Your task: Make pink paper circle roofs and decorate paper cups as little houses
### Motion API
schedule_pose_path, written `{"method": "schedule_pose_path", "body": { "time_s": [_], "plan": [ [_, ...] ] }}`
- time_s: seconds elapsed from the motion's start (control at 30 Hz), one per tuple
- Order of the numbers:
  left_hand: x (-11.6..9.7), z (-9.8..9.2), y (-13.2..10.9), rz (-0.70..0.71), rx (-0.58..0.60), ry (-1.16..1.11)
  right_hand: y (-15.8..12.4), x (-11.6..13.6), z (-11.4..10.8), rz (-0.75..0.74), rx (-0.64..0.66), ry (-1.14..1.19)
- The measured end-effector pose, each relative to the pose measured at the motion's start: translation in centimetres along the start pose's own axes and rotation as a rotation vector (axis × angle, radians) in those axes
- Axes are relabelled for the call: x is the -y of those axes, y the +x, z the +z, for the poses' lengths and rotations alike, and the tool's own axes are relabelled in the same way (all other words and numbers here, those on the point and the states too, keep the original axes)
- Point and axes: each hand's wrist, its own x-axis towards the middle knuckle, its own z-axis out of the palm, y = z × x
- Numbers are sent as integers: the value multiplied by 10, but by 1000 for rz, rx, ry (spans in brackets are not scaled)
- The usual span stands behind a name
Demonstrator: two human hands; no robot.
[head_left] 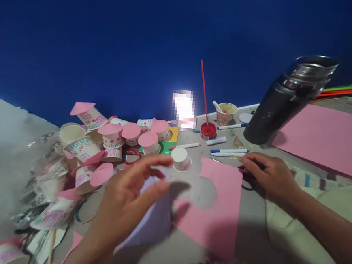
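My left hand (136, 188) is raised over the table, thumb and fingers apart, with nothing between them. Just beyond its fingertips an upturned white paper cup (180, 159) stands on the table. My right hand (262, 171) is closed at a pair of scissors (247, 185), whose dark handle loop shows under the palm and whose blades point left. Between the hands lies a pink paper sheet (223, 209) with a round piece cut out. A pale lilac sheet (153, 223) is partly hidden beneath my left hand.
Several decorated cups with pink paper tops (110, 130) crowd the left side. Markers (229, 151), a red paint pot (208, 130) holding a brush and a used paper cup (226, 115) stand at the back. A dark flask (283, 104) rises beside pink paper (327, 140) at right.
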Motion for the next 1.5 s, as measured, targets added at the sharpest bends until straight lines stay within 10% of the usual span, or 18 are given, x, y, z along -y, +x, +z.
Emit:
{"method": "schedule_pose_path", "body": {
  "time_s": [0.23, 0.37, 0.67, 1.5],
  "plan": [
    [20, 29, 24, 16, 96, 257, 7, -6, -4, 17, 68, -186],
    [15, 45, -7, 105, -66, 254, 5, -7, 1, -5, 135, -250],
    [52, 82, -74, 136, 324, 174, 2, 3, 0, 53, 230, -216],
    [49, 86, -71, 271, 368, 298, 7, 11, -36, 304, 725, 100]
  ]
}}
